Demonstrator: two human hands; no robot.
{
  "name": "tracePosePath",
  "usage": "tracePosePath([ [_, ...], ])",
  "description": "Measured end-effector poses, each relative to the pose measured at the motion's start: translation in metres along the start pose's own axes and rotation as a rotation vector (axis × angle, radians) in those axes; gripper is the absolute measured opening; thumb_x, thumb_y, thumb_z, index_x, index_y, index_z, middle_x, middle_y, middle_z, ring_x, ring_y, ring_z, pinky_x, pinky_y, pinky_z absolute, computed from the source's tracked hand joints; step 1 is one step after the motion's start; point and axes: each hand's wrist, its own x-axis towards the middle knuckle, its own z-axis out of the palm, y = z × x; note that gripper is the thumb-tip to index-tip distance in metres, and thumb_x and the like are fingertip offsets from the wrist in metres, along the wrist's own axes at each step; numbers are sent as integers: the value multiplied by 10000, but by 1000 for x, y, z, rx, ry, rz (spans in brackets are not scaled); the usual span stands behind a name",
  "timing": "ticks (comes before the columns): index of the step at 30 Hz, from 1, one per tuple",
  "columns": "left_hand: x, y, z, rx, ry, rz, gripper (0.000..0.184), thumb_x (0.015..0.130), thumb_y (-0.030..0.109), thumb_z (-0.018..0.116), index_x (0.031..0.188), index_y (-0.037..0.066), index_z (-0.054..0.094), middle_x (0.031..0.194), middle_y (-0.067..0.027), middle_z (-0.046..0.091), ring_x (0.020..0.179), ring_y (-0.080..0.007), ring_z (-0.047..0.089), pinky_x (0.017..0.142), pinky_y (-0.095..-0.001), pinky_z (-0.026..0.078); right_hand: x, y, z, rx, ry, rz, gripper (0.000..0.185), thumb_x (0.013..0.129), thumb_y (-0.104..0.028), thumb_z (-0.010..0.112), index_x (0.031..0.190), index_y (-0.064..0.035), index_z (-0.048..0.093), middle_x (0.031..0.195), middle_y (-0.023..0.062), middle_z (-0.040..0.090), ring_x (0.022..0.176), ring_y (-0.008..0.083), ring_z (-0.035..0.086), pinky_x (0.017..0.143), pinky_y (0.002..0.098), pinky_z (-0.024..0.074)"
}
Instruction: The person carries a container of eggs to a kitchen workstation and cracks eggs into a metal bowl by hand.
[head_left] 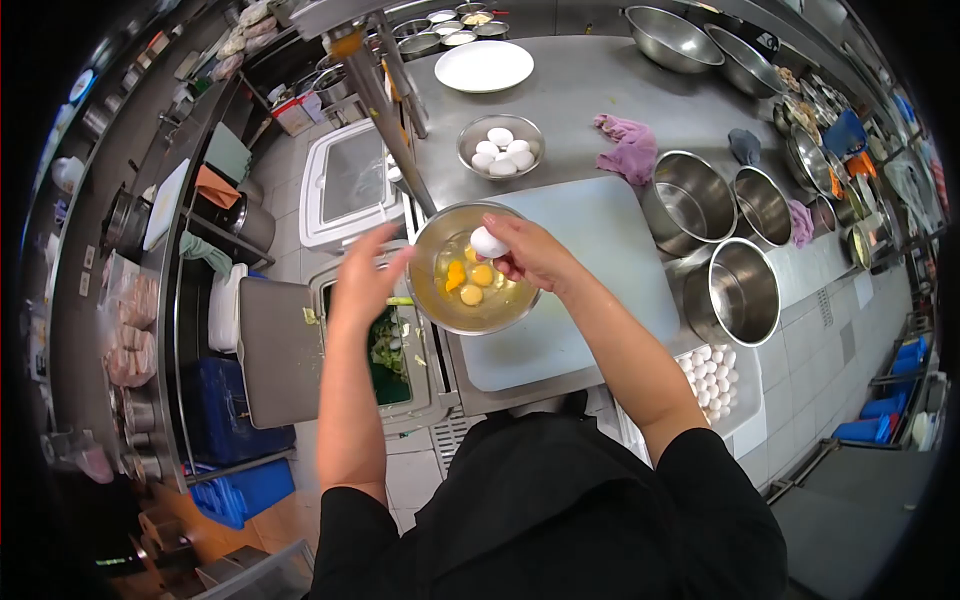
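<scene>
- Well out to the left of the left hand, a clear bag (pixel 130 330) with pale pink contents sits on a shelf.
- Nearer on that side, a blue tub (pixel 222 405) stands lower than the left hand, and a grey lid (pixel 275 350) lies between the two.
- Beyond the left hand, slightly to its left, is a white bin (pixel 355 180) with a see-through top.
- The left hand (pixel 368 275) is blurred, its fingers spread and nothing visible in its grasp; it is beside the left rim of the bowl, but whether it touches cannot be told.
- Below and just right of the left hand, a scrap bin (pixel 432 370) stands uncovered, with green scraps (pixel 385 350) inside.
- Between the hands is the steel bowl (pixel 505 315), over the board's left edge, holding several yolks (pixel 470 294) in clear egg white.
- The egg (pixel 488 243) is in the right hand, above the bowl.
- The right hand (pixel 530 255) grips that egg with thumb and fingers.
- Beyond the right hand, a smaller bowl (pixel 470 133) holds whole white eggs; farther still is a white plate (pixel 484 66).
- Under the right forearm lies the pale board (pixel 520 365).
- Right of the right hand are a purple cloth (pixel 628 145), farther away, and three steel pots (pixel 735 300).
- Nearer the body, right of the right forearm, a tray (pixel 745 385) holds many white eggs.
</scene>
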Motion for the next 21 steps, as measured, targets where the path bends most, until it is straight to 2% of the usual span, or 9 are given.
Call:
tracePosePath([
  [1, -1, 21, 14, -133, -122, -48, 540, 873, 253, 754, 1339, 42, 581, 1157, -87, 664, 1011, -181, 615, 894, -335, 505, 5, 7, 0, -39, 6, 20, 458, 1007, -497, 520, 977, -50, 614, 791, 39, 633, 511, 62, 484, 398, 230, 364],
  [2, 1, 33, 28, -276, -256, -5, 548, 875, 242, 754, 1351, 40, 571, 1076, -69, 661, 946, -147, 603, 854, -302, 505, 7, 11, 1, -72, 23, 35, 478, 1013, -513, 495, 945, -55, 612, 760, 31, 626, 498, 60, 467, 380, 236, 340],
  [4, 1, 63, 41, -334, -392, 12, 514, 885, 219, 743, 1326, 17, 573, 958, -55, 681, 836, -119, 621, 794, -286, 516, -1, 6, 7, -129, 23, 46, 454, 1021, -496, 491, 965, -65, 623, 778, 25, 633, 554, 62, 494, 433, 232, 368],
  [6, 5, 54, 50, -350, -391, 20, 496, 885, 212, 741, 1314, 22, 582, 937, -48, 681, 813, -110, 618, 772, -275, 513, -1, 9, 11, -185, 23, 57, 432, 1028, -480, 488, 985, -75, 634, 796, 18, 640, 610, 65, 521, 485, 227, 397],
  [8, 5, 44, 57, -358, -370, 38, 418, 885, 164, 719, 1272, 43, 618, 909, -24, 672, 771, -77, 601, 713, -243, 495, 7, 21, 13, -486, 163, -286, 470, 1015, -486, 504, 957, -43, 650, 826, 49, 673, 653, 131, 578, 574, 278, 465],
  [9, 5, 45, 57, -362, -373, 39, 418, 885, 164, 719, 1272, 43, 618, 909, -24, 672, 771, -77, 601, 713, -243, 495, 6, 20, 14, -489, 166, -284, 470, 1015, -486, 504, 957, -43, 650, 826, 49, 673, 653, 131, 578, 574, 278, 465],
  [11, 3, 47, 61, -341, -306, 96, 389, 857, 164, 708, 1224, 55, 644, 833, -79, 671, 697, -140, 604, 674, -299, 502, 1, 17, 13, -789, 254, -359, 516, 988, -482, 519, 1081, 7, 656, 887, 181, 702, 823, 322, 673, 766, 400, 514],
  [14, 4, 43, 70, -398, -257, 138, 402, 842, 133, 695, 1236, 66, 651, 878, -81, 668, 705, -139, 600, 675, -292, 501, -5, 10, 13, -914, 284, -419, 483, 980, -479, 532, 1061, -22, 662, 902, 205, 695, 828, 372, 661, 748, 437, 514],
  [21, 3, 35, 53, -324, -231, 353, 461, 826, 62, 683, 1283, 83, 630, 1040, -99, 656, 814, -186, 628, 737, -300, 518, -16, -4, 31, -1322, 365, -508, 460, 964, -488, 560, 1021, -38, 629, 913, 161, 694, 869, 353, 661, 741, 457, 513],
])
